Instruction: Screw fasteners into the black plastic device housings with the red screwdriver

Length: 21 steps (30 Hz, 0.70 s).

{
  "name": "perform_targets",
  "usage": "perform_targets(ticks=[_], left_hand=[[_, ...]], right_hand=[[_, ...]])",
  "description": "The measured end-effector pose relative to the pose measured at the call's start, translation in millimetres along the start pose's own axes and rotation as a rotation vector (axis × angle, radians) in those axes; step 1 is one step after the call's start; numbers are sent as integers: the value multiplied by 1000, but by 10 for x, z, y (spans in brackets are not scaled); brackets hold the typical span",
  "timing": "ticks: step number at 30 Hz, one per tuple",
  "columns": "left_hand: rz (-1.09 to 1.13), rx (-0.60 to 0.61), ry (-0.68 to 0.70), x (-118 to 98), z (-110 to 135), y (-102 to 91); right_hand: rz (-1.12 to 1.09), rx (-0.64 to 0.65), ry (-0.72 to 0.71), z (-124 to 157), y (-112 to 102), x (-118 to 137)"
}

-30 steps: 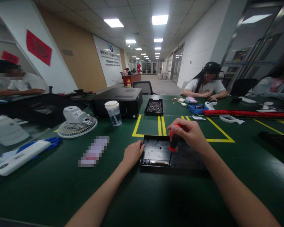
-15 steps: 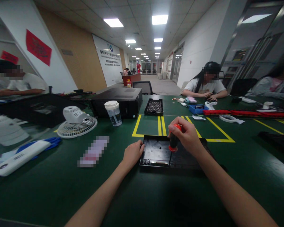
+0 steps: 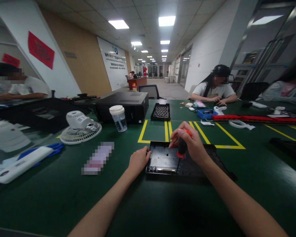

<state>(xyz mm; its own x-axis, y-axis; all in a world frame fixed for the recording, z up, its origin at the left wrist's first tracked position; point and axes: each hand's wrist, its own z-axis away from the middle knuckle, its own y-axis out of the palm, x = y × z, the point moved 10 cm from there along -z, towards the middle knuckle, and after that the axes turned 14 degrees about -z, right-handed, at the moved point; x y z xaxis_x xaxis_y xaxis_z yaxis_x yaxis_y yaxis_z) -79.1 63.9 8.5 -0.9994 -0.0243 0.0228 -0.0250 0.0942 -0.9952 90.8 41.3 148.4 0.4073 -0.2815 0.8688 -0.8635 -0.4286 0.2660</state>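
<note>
A flat black plastic housing panel (image 3: 164, 159) lies on the green table in front of me. My right hand (image 3: 190, 141) is wrapped round the red and black handle of a screwdriver (image 3: 182, 147), which stands upright with its tip down near the panel's front edge. My left hand (image 3: 138, 161) is closed against the panel's left edge, steadying it.
Behind the panel are yellow tape lines (image 3: 168, 131), a black tray of small parts (image 3: 160, 112), a black computer case (image 3: 124, 106), a lidded clear cup (image 3: 119, 118) and a white desk fan (image 3: 79, 128). Other people sit at the left (image 3: 17, 86) and far right (image 3: 215, 87).
My right hand has turned on the screwdriver handle, its fingers shifting leftwards and the forearm swinging inwards. My left hand and the panel have stayed put.
</note>
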Motion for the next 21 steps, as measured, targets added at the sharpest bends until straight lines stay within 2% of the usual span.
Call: perform_targets(ticks=[8,13,21], left_hand=[[6,-6,11,-12,-6,1],[-5,28,-7,-7,5,11],[-3,-16,18,-16,-7,20]], right_hand=[[-209,42,93,-19,58,-69],[-188,31,50,-5,39,-35],[-180,-21,71,12,2,-75]])
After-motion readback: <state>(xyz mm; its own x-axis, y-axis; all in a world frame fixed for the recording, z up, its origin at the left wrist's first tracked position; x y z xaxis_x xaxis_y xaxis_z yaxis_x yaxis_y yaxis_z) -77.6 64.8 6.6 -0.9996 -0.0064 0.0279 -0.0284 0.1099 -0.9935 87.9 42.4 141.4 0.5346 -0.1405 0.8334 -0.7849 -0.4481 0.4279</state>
